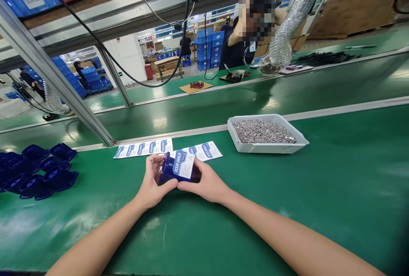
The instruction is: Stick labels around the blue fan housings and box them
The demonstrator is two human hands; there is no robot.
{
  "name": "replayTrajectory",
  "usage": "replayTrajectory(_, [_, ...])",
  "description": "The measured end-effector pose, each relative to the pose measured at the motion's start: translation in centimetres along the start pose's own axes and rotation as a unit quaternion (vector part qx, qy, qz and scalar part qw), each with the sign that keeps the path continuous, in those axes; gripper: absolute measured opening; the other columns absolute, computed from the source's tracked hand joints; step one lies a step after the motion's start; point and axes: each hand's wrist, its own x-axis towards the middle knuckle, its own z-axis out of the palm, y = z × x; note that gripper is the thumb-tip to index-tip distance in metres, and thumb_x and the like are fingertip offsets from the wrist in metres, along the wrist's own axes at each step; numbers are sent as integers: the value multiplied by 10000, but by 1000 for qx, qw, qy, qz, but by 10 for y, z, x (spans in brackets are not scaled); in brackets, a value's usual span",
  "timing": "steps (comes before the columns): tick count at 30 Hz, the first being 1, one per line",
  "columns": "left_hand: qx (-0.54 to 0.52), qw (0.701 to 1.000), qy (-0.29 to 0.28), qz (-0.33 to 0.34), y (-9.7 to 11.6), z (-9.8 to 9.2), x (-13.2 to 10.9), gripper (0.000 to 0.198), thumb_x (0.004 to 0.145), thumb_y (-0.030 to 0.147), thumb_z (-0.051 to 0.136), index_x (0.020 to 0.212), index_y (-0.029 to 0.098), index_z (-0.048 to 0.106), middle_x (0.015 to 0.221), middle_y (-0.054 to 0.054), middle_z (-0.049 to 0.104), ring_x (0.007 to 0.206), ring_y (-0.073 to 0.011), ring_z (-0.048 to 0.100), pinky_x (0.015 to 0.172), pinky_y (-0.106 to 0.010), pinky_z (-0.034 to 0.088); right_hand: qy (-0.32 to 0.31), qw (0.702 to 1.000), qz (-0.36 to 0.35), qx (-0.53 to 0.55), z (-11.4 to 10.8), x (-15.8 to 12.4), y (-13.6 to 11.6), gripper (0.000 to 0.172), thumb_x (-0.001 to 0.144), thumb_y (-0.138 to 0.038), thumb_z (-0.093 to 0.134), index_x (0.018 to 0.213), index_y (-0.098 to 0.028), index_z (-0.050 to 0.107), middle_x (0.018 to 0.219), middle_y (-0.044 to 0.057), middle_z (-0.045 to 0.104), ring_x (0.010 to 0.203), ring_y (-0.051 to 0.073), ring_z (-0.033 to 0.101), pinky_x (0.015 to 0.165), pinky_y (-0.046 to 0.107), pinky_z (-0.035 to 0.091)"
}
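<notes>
Both my hands hold a dark blue plastic part (171, 169) just above the green bench top (335, 191). A blue-and-white label (183, 166) lies on its upper face. My left hand (152, 182) cups the part's left end, fingers curled round it. From the right, my right hand (207, 182) grips it, thumb at the label's lower edge. Two strips of the same labels (143, 148) lie flat on the bench just beyond my hands.
A pile of several dark blue plastic parts (38, 167) sits at the left. A white tray (300, 144) of small metal pins stands at the right rear. Beyond a metal frame post (64, 88) and conveyor, another person works under a silver duct hose (287, 24).
</notes>
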Motion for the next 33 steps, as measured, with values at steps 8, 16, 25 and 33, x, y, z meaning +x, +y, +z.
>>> replayTrajectory(8, [237, 950, -203, -26, 19, -27, 5, 891, 839, 431, 819, 1558, 305, 308, 1534, -123, 423, 1409, -315, 462, 1184, -473, 404, -38, 968, -44, -242, -31, 5, 2, 782, 721, -386, 919, 1422, -274, 594, 1430, 69, 579, 1329, 276, 566, 1181, 476, 465])
replayTrajectory(16, [315, 939, -136, -29, 21, -19, 2, 574, 860, 404, 760, 1346, 249, 498, 1320, -80, 595, 1151, -260, 586, 991, -394, 486, -48, 969, -55, -234, -23, 4, 3, 794, 723, -421, 917, 1427, -254, 590, 1451, 80, 580, 1341, 292, 568, 1180, 496, 469])
replayTrajectory(25, [270, 959, -85, 10, 23, -11, 0, 413, 790, 358, 817, 1121, 194, 632, 1139, -75, 677, 998, -219, 620, 858, -335, 502, -28, 993, -9, -114, -18, 4, 3, 778, 654, -444, 932, 1370, -250, 697, 1355, 59, 674, 1280, 302, 636, 1180, 514, 494])
replayTrajectory(33, [213, 977, -17, 7, 26, -11, 4, 314, 865, 454, 778, 770, 170, 686, 862, -52, 711, 833, -189, 640, 779, -311, 482, 3, 999, -6, -41, -11, 13, 7, 437, 787, -568, 807, 975, -173, 826, 1018, 75, 775, 1003, 244, 731, 1000, 414, 588])
